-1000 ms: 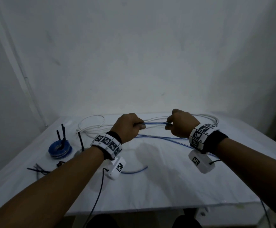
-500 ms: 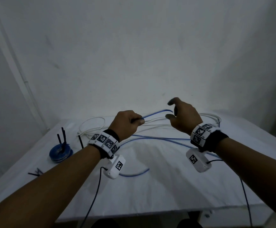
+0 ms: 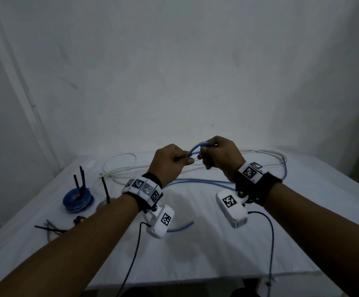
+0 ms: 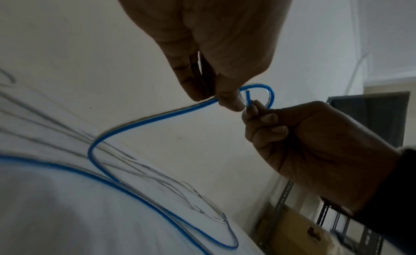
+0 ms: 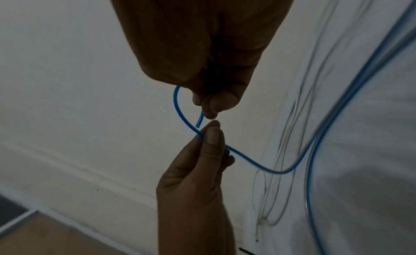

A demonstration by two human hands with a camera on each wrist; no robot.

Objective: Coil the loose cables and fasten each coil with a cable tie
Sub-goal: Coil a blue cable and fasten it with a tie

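Note:
A loose blue cable trails over the white table. Its near stretch is lifted and bent into a small loop between my hands. My left hand pinches the blue cable between thumb and fingers, just below the loop. My right hand pinches the other side of the loop, fingertip to fingertip with the left hand. A loose white cable lies along the table's back. A tied blue coil sits at the left.
Loose black cable ties lie near the table's left front edge, and black tie tails stick up from the blue coil. The blue cable's free end lies under my left wrist. A wall stands close behind the table.
One second ago both hands held the blue cable straight between them. My right hand then opened and let go. Now it pinches the cable again, bent into a small loop, hands closer together.

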